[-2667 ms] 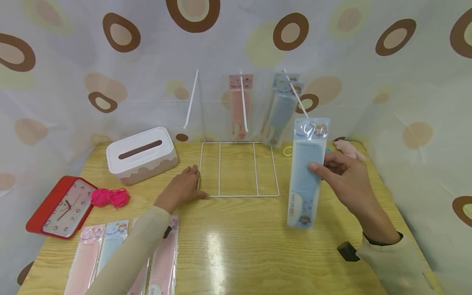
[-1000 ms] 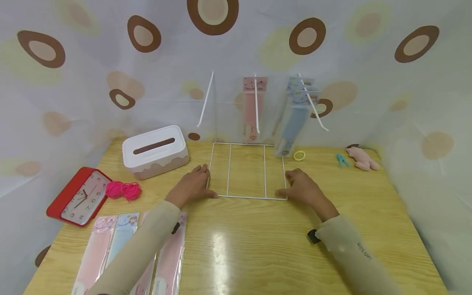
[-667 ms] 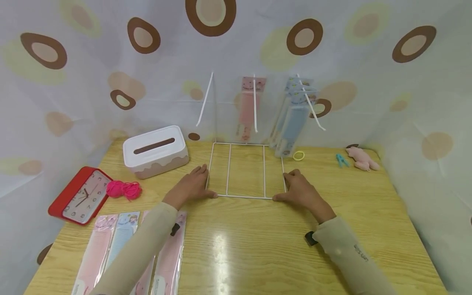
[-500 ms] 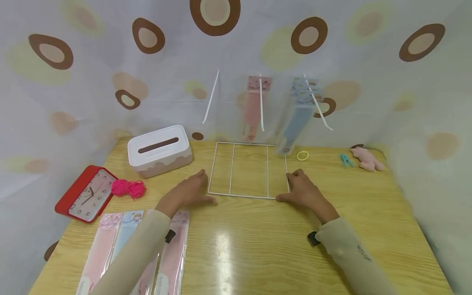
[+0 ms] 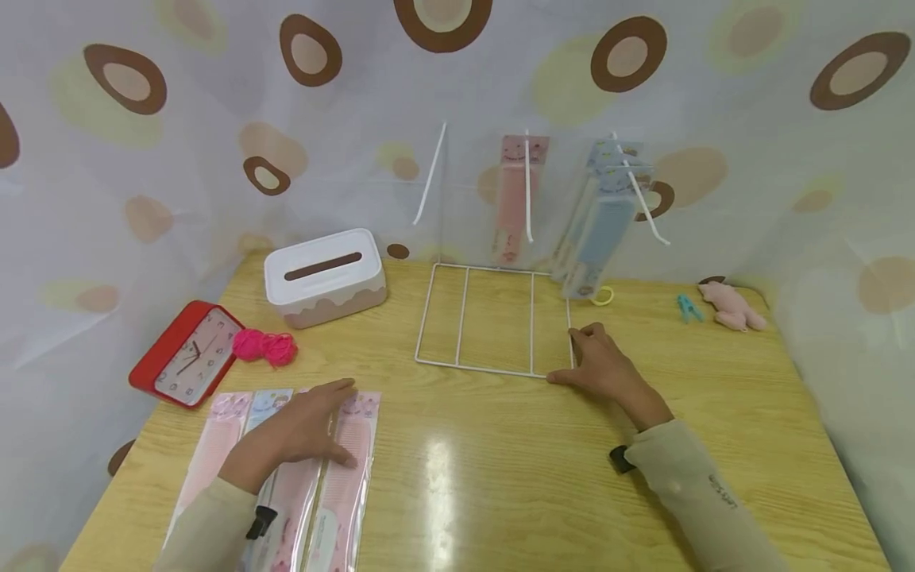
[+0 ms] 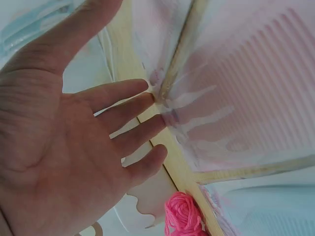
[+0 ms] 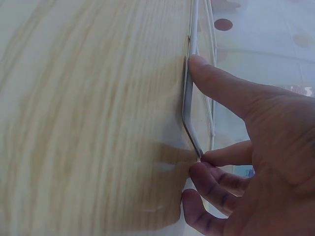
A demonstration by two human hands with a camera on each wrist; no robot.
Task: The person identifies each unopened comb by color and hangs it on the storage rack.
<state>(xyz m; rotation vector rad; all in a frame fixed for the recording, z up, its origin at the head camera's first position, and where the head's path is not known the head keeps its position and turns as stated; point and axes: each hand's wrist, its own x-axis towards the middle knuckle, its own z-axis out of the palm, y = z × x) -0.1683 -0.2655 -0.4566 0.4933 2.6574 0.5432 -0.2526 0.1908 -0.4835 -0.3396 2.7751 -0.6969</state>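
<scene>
My left hand [image 5: 296,433], fingers spread and thumb apart, is over the packaged pink combs [image 5: 341,485] at the front left. In the left wrist view its fingertips overlap the top end of a clear comb package [image 6: 236,88], and the palm holds nothing. My right hand [image 5: 608,369] grips the front right corner of the white wire rack [image 5: 493,371]; in the right wrist view the thumb lies on one bar [image 7: 188,93] and the fingertips meet the other past the bend. On the rack's hooks hang a pink comb [image 5: 511,199] in the middle and several blue combs [image 5: 604,226] at right. The left hook [image 5: 431,175] is bare.
A white tissue box [image 5: 325,278], a red clock [image 5: 189,353] and pink yarn [image 5: 264,347] stand at left. A yellow ring [image 5: 604,296], a blue clip [image 5: 689,308] and a pink plush toy [image 5: 732,307] lie back right. A patterned curtain surrounds the table [image 5: 515,477].
My right hand let go of a blue packaged comb, now hanging on the right hook, and took the rack's corner. The left hand left the rack and moved back over the pink combs.
</scene>
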